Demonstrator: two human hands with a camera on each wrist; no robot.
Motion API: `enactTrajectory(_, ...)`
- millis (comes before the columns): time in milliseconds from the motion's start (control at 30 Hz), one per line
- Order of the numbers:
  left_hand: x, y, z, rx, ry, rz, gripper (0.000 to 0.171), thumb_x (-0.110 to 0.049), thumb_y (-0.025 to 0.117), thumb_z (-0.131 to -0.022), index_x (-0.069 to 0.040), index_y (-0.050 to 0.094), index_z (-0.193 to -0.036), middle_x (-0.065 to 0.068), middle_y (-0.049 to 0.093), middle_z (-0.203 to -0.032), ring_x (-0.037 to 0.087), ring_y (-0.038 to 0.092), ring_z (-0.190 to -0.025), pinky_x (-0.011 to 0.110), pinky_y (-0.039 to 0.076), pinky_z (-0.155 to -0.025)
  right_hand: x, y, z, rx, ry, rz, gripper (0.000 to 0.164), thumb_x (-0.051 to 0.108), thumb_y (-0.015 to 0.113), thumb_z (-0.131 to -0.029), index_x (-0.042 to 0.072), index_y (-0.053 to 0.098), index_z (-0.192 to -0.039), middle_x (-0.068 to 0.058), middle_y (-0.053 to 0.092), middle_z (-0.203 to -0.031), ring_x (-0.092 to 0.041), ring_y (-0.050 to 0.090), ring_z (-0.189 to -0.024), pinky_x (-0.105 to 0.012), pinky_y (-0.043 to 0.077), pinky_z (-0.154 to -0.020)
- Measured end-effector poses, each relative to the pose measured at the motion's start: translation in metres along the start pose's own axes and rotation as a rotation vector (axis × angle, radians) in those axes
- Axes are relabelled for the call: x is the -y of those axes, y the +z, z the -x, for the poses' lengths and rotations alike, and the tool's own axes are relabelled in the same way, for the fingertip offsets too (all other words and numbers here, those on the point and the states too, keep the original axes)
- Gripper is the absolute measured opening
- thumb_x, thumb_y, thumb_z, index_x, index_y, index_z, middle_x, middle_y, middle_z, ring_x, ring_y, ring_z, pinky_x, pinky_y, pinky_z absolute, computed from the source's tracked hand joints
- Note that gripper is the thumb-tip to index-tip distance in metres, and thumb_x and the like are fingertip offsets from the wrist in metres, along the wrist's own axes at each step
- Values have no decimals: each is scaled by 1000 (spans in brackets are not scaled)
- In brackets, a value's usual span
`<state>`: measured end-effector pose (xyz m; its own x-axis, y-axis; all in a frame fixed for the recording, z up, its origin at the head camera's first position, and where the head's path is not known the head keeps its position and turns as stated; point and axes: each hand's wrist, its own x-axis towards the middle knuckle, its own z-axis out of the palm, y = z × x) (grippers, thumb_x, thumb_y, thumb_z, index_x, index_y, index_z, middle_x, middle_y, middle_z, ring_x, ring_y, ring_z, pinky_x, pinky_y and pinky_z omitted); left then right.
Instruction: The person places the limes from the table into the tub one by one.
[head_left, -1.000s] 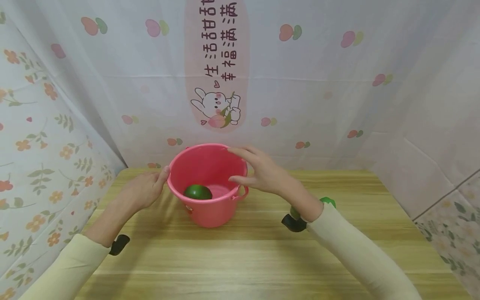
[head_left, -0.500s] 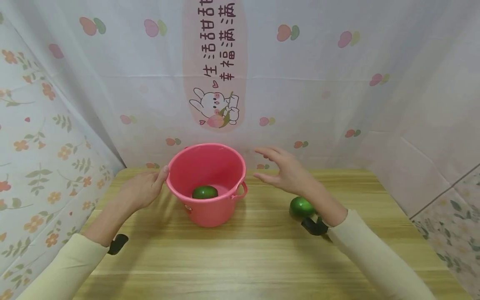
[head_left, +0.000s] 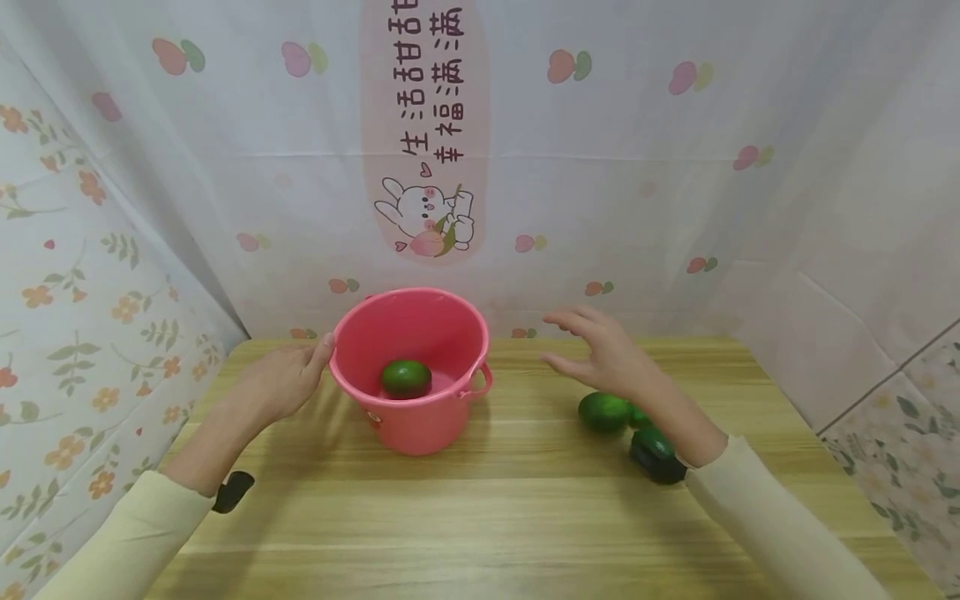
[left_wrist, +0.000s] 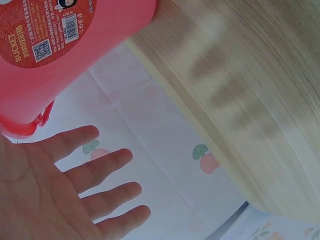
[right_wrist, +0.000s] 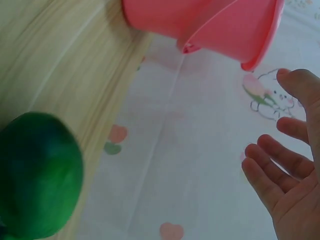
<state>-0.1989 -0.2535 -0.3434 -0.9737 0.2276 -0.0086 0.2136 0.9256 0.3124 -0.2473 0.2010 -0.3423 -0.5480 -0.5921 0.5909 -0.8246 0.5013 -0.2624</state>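
Note:
A pink bucket stands upright on the wooden table, with one glossy green oval fruit lying inside it. My left hand is at the bucket's left side, thumb tip right at the rim. In the left wrist view its four fingers are spread straight, off the bucket wall. My right hand hovers to the right of the bucket, holding nothing, thumb and fingers apart. Just below it on the table lies another green fruit, with more green fruit beside it, partly hidden by the right wrist.
The wooden table ends at a white printed curtain behind the bucket. A floral cloth hangs along the left side. A pink side loop juts from the bucket's right edge.
My right hand has pulled out of the bucket and moved right, over the green fruit on the table. The fruit inside the bucket has shifted slightly. The left hand stays at the rim.

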Motion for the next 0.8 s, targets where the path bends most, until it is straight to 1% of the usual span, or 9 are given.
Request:
enactTrajectory(200, 0, 0, 1, -3, -6, -9, 82, -56, 6, -108, 2, 44, -151, 29, 50, -144, 51, 47, -129, 67, 37, -103, -8, -1, 17, 25, 10, 27, 49, 11, 89, -78, 0, 69, -122, -12, 68, -114, -31, 64, -97, -48, 55, -79)
enactTrajectory(300, 0, 0, 1, -6, -4, -12, 82, -55, 6, -108, 3, 45, -150, 28, 50, -143, 51, 47, -130, 66, 36, -104, -12, -2, 25, 63, 19, 44, 48, 12, 89, -79, 0, 69, -121, -13, 68, -114, -32, 65, -101, -50, 55, -82)
enactTrajectory(367, 0, 1, 1, -7, -5, -13, 82, -55, 6, -108, 3, 46, -149, 29, 50, -144, 51, 47, -130, 66, 37, -103, -12, -3, 31, 95, 41, 52, 48, 15, 88, -80, 0, 69, -121, -13, 68, -115, -32, 65, -103, -51, 55, -84)
enactTrajectory(467, -1, 2, 1, -12, -6, -5, 82, -54, 6, -108, 4, 47, -148, 29, 51, -143, 52, 47, -130, 66, 38, -102, -13, -5, 39, 158, 97, 57, 51, 22, 87, -82, 1, 68, -125, -12, 67, -118, -33, 64, -107, -51, 54, -87)
enactTrajectory(567, -1, 2, 1, -12, -13, 2, 82, -54, 6, -108, 5, 49, -147, 30, 51, -142, 52, 47, -129, 66, 38, -102, -14, -6, 47, 241, 151, 78, 57, 29, 87, -83, 3, 66, -129, -12, 65, -124, -34, 62, -112, -51, 53, -90)
enactTrajectory(700, 0, 3, 1, -10, -18, 4, 83, -55, 6, -108, 4, 49, -147, 30, 52, -141, 52, 47, -129, 66, 38, -102, -16, -6, 55, 360, 219, 102, 65, 33, 88, -82, 5, 63, -135, -14, 62, -130, -37, 59, -119, -53, 51, -94)
enactTrajectory(800, 0, 3, 0, -10, -18, 4, 83, -55, 6, -108, 4, 50, -146, 30, 52, -141, 52, 48, -128, 67, 40, -100, -18, -7, 61, 438, 269, 105, 67, 33, 89, -81, 7, 62, -137, -15, 60, -132, -39, 57, -121, -54, 50, -94)
